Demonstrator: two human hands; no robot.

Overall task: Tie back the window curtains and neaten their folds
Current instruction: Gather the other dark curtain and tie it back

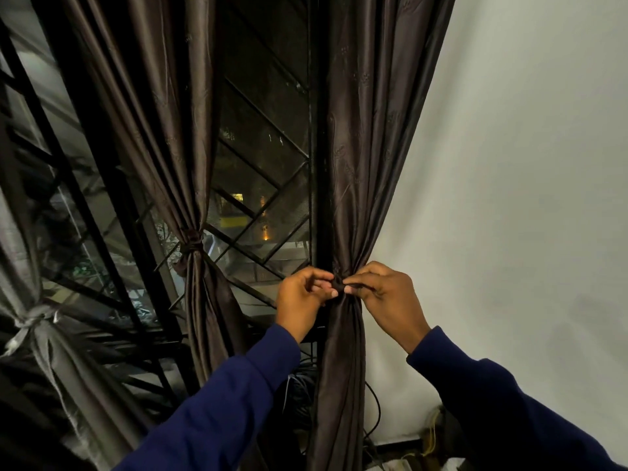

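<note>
Brown, faintly glossy cloth fills most of what I see: the right curtain (363,158) hangs with its long axis running top to bottom, broad above and drawn into a narrow waist low down, then falling as a slim bundle toward the floor beside the white wall (526,164). At that waist sits the tie band (339,286), wrapped crosswise around the gathered folds. My left hand (302,299) comes in from the left with its fingers curled, thumb and fingertips pinching the band's end; my right hand (380,290) meets it from the other side, fingers likewise curled and pinching the same band, so both grips are clenched on it right at the knot, almost touching each other. Both arms wear dark blue sleeves (238,396). Further left, the left curtain (159,124) hangs the same way, vertical and already cinched by its own knot (192,244), with its tail flaring below. Between the two curtains I see the dark window grille (258,185) with diagonal bars and small lights outside. Loose cables (373,413) lie near the floor behind the right curtain.
</note>
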